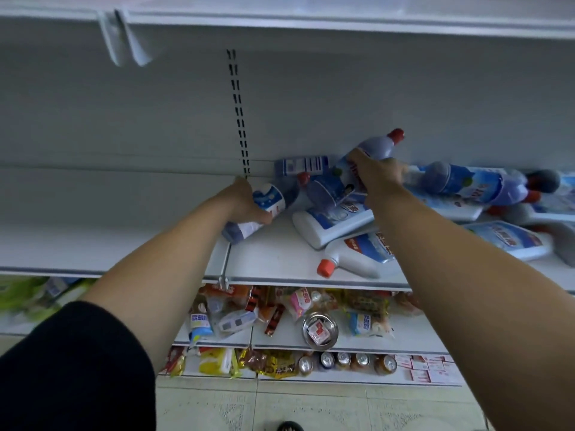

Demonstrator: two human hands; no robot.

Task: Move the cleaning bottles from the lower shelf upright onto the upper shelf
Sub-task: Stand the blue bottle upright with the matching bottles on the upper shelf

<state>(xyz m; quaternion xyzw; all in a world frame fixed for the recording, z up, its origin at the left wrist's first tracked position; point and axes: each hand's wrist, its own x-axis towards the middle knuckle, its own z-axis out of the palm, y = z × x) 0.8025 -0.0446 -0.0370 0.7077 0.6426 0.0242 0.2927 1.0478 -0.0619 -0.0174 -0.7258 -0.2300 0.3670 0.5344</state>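
Several blue-and-white cleaning bottles with red caps lie in a heap (348, 244) on the white lower shelf (273, 262), right of centre. My left hand (245, 202) grips one lying bottle (264, 209) around its body, at the heap's left edge. My right hand (378, 175) grips another bottle (373, 147), lifted and tilted with its red cap pointing up and right. The upper shelf (311, 18) runs across the top of the view, seen from below; nothing on it is visible.
More lying bottles (473, 185) fill the shelf's right end. The shelf's left half (93, 219) is bare. Below are shelves with snack packets (298, 306), a metal bowl (320, 329) and drink cans (345, 360). Tiled floor lies beneath.
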